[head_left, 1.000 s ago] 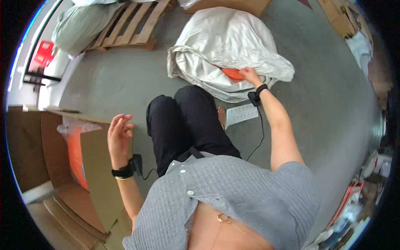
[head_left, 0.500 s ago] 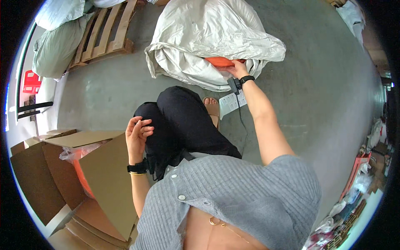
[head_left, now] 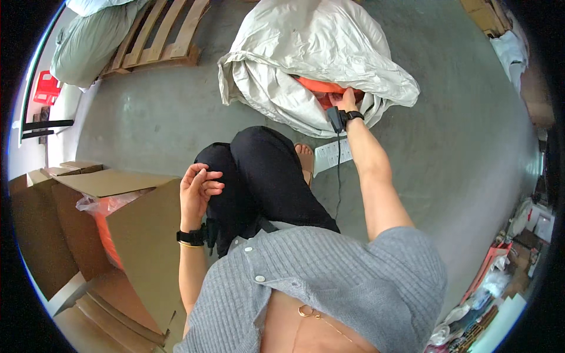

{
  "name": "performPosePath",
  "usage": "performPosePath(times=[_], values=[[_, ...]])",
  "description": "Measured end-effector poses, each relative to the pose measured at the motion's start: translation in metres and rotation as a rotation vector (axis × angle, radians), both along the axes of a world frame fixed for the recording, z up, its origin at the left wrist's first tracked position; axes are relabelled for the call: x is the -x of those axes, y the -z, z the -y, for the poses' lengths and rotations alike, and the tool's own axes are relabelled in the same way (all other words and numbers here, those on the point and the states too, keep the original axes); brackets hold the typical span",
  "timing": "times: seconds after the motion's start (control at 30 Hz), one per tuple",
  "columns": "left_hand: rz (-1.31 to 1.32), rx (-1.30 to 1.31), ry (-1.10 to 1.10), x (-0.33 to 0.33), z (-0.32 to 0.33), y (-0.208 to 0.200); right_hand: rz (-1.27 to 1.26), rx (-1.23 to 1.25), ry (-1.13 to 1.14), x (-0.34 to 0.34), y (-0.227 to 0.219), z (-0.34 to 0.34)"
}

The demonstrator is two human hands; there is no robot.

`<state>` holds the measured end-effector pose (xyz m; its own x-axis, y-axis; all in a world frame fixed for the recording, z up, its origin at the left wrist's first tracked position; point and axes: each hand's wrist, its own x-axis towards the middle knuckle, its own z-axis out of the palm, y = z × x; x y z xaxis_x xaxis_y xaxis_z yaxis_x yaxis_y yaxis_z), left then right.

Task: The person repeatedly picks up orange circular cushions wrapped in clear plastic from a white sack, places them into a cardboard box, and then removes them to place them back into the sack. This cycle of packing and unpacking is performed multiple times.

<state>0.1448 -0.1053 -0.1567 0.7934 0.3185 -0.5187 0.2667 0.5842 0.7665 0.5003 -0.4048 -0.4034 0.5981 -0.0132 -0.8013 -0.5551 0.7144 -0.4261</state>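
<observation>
The slack near edge of the white sack [head_left: 306, 41] could have snagged the orange bundle [head_left: 319, 86] inside, where the right hand [head_left: 345, 101] had fingers too hidden to judge, while the left hand [head_left: 196, 189] held its fingers loosely curled.

The surface which carries the things is a grey floor [head_left: 447, 112], and directly on it lie one big whitish sack [head_left: 312, 35] with opened mouth, a slatted wooden pallet [head_left: 159, 50] at the upper left, a white sheet [head_left: 325, 157] near the sack, and, beside this sheet, a sandalled foot [head_left: 304, 159].
</observation>
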Motion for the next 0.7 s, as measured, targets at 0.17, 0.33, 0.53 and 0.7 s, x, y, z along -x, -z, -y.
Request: performPosePath(times=[0.17,0.33,0.53,0.7], values=[[-0.049,-0.008,0.016,-0.003,0.001,-0.003,0.164,0.091,-0.252,-0.005,0.007,0.001],[-0.006,0.006,0.02,-0.003,0.004,0.009,0.311,-0.138,0.003,-0.013,-0.017,-0.014],[0.085,0.04,0.06,0.008,-0.01,0.029,0.498,-0.12,-0.049,-0.004,-0.118,-0.028],[0.109,0.041,0.072,0.012,-0.013,0.03,0.674,-0.099,-0.144,0.066,-0.247,-0.003]])
